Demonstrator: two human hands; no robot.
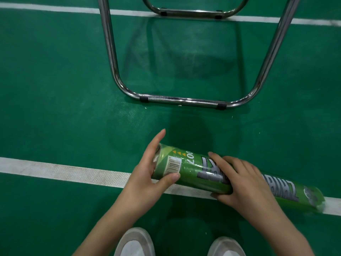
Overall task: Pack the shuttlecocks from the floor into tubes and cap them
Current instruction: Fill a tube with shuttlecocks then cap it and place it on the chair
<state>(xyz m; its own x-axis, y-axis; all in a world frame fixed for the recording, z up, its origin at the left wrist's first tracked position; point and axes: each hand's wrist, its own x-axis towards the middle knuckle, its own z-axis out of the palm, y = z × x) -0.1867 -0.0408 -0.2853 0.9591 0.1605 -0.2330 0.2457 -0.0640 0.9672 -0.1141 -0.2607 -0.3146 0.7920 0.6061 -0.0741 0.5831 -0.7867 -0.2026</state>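
- The tube (230, 174) lies sideways, held low over the floor's (55, 89) white line (64, 172).
- My right hand (245, 183) wraps its middle; my left hand (149, 172) cups one end, thumb pressing its side.
- I judge capping is in hand; next, I seat that end firmly.
- No loose shuttlecocks show.

on the green tube (203, 172), all print is seen upside down. large grey letters near the far right end are read as "zhibi", the rest being hidden by the right hand (245, 183). near the left end, "007" is printed beside small yellow triangles, and a white barcode label (173, 165) is stuck there, its digits too small to be read.
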